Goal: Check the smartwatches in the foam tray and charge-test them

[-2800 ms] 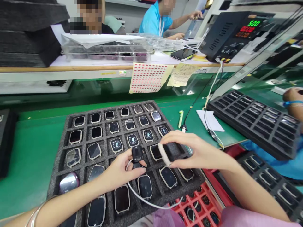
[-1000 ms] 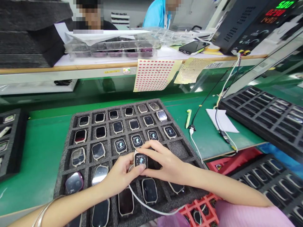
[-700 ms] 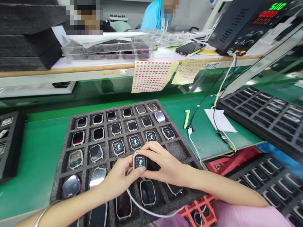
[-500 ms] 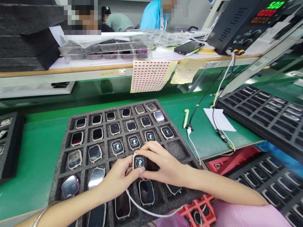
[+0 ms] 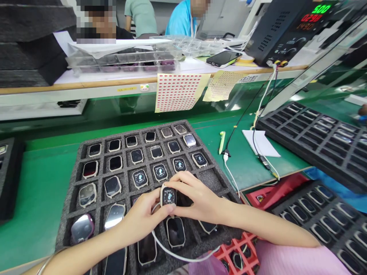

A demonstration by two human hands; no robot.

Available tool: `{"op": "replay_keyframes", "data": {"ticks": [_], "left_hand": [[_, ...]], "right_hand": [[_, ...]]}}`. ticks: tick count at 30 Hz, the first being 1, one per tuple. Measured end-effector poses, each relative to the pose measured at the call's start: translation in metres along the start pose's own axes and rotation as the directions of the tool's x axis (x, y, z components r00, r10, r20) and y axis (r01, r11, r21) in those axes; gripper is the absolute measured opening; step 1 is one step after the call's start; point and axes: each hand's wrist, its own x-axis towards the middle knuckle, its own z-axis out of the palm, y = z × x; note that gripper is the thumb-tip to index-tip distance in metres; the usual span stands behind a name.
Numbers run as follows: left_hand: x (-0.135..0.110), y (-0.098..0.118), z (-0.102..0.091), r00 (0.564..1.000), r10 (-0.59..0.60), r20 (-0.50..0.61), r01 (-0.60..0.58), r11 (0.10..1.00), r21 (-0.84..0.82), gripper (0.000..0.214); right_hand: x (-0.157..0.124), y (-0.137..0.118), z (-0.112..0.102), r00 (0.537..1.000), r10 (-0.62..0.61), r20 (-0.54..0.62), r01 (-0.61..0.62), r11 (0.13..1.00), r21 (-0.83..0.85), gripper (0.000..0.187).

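Note:
A grey foam tray [image 5: 86, 142] on the green bench holds several smartwatch bodies in its cells, a few with lit screens. Over the tray's near middle, both hands pinch one watch body with a lit screen [image 5: 168, 196]. My left hand [image 5: 143, 217] grips it from the left and below, thumb on its lower edge. My right hand [image 5: 197, 198] closes on its top and right side. A white cable [image 5: 177, 255] loops from under the watch toward the tray's near edge.
A black tray of watches [image 5: 315, 141] sits at the right, more trays [image 5: 315, 214] and a red crate [image 5: 241, 256] below it. A power supply [image 5: 286, 30], a phone, sticker sheets [image 5: 180, 91] and plastic trays are at the back. Other people sit behind the shelf.
2.8 s ago my right hand held a watch apart from the black charger in my left hand. Since then the hands have stayed together on a lit watch; the power supply reading changed.

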Motion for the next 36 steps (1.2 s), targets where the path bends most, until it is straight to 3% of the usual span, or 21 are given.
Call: {"op": "replay_keyframes", "data": {"ticks": [14,19,23,26,29,32,36], "left_hand": [[0.000,-0.003,0.000,1.000,0.024,-0.016,-0.024,0.999,-0.027,0.030],[-0.001,-0.005,0.001,1.000,0.016,-0.005,-0.017,0.993,-0.115,0.037],[-0.002,-0.005,0.000,1.000,-0.007,0.007,0.008,0.987,-0.161,0.030],[-0.002,-0.005,-0.001,0.999,-0.021,0.033,0.026,0.987,-0.156,0.027],[-0.003,-0.005,0.000,0.998,-0.039,0.049,0.045,0.990,-0.135,0.025],[-0.003,-0.007,0.001,0.998,-0.037,0.049,0.044,0.988,-0.149,0.023],[-0.002,-0.008,-0.001,0.999,-0.009,0.049,0.019,0.977,-0.210,0.016]], "right_hand": [[0.000,-0.001,0.004,0.998,-0.061,-0.011,0.061,0.996,-0.066,0.039],[-0.009,-0.004,-0.035,0.997,-0.005,-0.081,0.000,0.998,-0.068,0.041],[-0.040,0.013,-0.075,0.976,0.217,0.015,-0.210,0.958,-0.196,0.039],[-0.063,0.022,-0.087,0.934,0.341,0.103,-0.301,0.909,-0.287,0.038],[-0.069,0.015,-0.085,0.939,0.327,0.107,-0.268,0.890,-0.369,0.045],[-0.054,0.003,-0.074,0.964,0.249,0.092,-0.188,0.886,-0.425,0.038],[-0.024,0.000,-0.054,0.942,0.207,0.264,-0.078,0.901,-0.426,0.033]]}}
